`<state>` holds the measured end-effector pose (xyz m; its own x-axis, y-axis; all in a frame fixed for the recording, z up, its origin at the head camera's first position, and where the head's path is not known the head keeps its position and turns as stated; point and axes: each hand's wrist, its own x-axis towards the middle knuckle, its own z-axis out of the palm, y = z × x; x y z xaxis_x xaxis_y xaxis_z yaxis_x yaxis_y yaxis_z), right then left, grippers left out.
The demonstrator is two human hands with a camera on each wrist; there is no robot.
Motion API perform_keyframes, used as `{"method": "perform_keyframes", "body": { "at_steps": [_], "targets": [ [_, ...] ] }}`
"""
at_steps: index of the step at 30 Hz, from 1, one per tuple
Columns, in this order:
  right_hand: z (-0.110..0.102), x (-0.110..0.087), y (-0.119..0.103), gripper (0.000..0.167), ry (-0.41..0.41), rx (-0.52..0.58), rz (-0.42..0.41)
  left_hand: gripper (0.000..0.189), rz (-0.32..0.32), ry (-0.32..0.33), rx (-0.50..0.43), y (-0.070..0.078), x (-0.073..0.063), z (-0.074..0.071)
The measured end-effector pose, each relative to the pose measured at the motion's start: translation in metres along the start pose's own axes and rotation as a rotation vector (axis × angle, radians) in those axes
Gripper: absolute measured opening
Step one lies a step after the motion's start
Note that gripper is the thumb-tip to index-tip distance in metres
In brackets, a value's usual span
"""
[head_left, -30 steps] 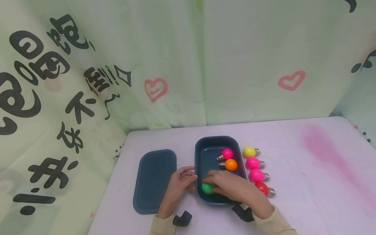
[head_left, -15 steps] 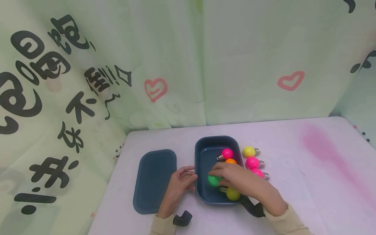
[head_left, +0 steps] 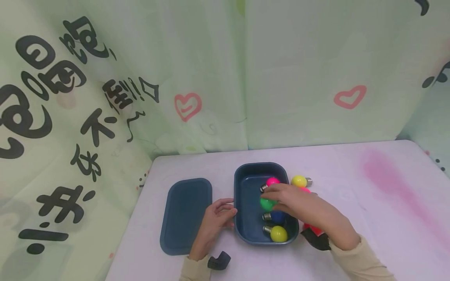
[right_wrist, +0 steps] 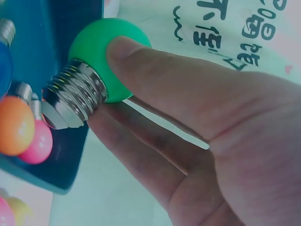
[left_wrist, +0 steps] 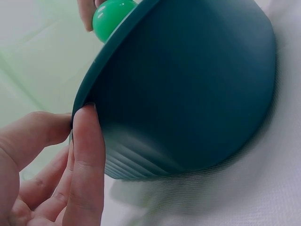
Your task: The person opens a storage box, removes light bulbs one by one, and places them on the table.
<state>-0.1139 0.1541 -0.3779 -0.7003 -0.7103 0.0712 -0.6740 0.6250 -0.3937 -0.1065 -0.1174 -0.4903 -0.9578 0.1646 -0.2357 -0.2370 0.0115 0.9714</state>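
My right hand (head_left: 299, 201) pinches a green light bulb (right_wrist: 108, 44) between thumb and fingers, held over the dark blue plastic box (head_left: 246, 230). Its metal screw base (right_wrist: 75, 92) points away from the palm. My left hand (head_left: 214, 220) is at the box's left side, with thumb and fingertips pinching the rim (left_wrist: 87, 84). Inside the box lie a yellow bulb (head_left: 279, 234), a blue bulb (head_left: 277, 217) and a pink bulb (head_left: 272, 181). The orange bulb (right_wrist: 16, 125) shows in the right wrist view but is hidden under my right hand in the head view.
Right of the box, a yellow bulb (head_left: 299, 181), a partly covered pink one (head_left: 305, 190) and a red one (head_left: 314, 229) lie on the table. A flat dark blue lid (head_left: 186, 216) lies left of the box. A printed curtain (head_left: 281, 78) hangs behind the table.
My right hand has carried the green bulb from the box's front left toward the back right. The blue and yellow bulbs in the box have come into view. My left hand stays put.
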Motion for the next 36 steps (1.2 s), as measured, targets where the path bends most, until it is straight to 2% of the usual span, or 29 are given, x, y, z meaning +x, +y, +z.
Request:
{"method": "perform_keyframes", "body": {
  "at_steps": [11, 18, 31, 36],
  "targets": [
    [-0.014, -0.007, 0.016, 0.041, 0.028, -0.004, 0.089, 0.047, -0.008, -0.003, 0.002, 0.002, -0.002, 0.000],
    [-0.015, -0.010, 0.031, 0.042, 0.073, 0.001, 0.095, 0.047, -0.014, 0.004, -0.001, 0.003, -0.002, 0.000],
    [-0.018, -0.012, 0.056, 0.045, 0.071, 0.050, 0.178, 0.046, 0.001, 0.004, -0.007, 0.003, -0.001, 0.001],
    [-0.018, -0.012, 0.066, 0.045, 0.089, 0.040, 0.176, 0.046, -0.003, 0.008, 0.004, 0.001, -0.001, 0.001]
  ]
}}
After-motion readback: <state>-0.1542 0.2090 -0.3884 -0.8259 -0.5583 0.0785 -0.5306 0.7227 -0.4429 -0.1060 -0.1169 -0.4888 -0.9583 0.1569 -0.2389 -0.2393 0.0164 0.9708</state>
